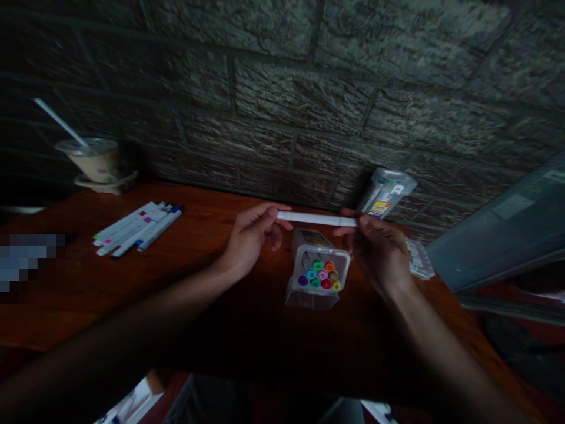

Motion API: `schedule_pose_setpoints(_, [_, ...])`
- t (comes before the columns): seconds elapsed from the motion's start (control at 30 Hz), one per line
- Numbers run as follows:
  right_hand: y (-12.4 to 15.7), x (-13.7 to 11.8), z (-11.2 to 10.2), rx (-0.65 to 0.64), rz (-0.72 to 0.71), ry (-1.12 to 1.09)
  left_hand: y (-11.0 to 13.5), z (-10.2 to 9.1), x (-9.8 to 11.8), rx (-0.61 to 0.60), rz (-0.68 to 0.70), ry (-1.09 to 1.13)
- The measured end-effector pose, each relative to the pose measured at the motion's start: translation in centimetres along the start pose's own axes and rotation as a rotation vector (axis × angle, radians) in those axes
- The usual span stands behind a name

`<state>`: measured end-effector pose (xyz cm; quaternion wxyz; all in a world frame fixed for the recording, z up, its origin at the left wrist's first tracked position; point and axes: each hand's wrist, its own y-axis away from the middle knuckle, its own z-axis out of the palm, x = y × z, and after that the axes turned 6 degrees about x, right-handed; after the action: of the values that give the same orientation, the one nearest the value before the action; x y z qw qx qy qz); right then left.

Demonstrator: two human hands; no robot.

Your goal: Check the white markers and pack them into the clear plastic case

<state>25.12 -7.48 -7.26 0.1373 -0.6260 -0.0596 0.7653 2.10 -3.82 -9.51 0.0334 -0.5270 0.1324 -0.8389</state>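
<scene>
A white marker [315,219] is stretched level between my two hands, above the table. My left hand [253,235] pinches its left end between thumb and fingers. At the other end, my right hand [379,247] grips it the same way. Just below the marker, a clear plastic marker case [298,240] lies on the table with its open end toward me. Several markers [323,275] fill part of it, their coloured round ends showing green, orange, purple, red and yellow.
Several white markers [136,229] lie in a pile at left. A drink cup [95,162] with a straw stands behind them. A second clear case [388,191] leans near the brick wall [273,112]. A clear plastic piece [419,259] lies by the table's right edge.
</scene>
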Motion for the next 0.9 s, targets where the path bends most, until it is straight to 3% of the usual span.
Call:
schedule_pose_setpoints(0.7, [-0.15,-0.23,-0.33,-0.025,0.054,-0.063,-0.03,-0.02,0.56,-0.032,-0.079,0.128])
schedule_pose_setpoints(0.9, [-0.26,0.01,-0.25,0.014,0.002,-0.037,0.26,0.31,0.61,-0.039,-0.083,0.095])
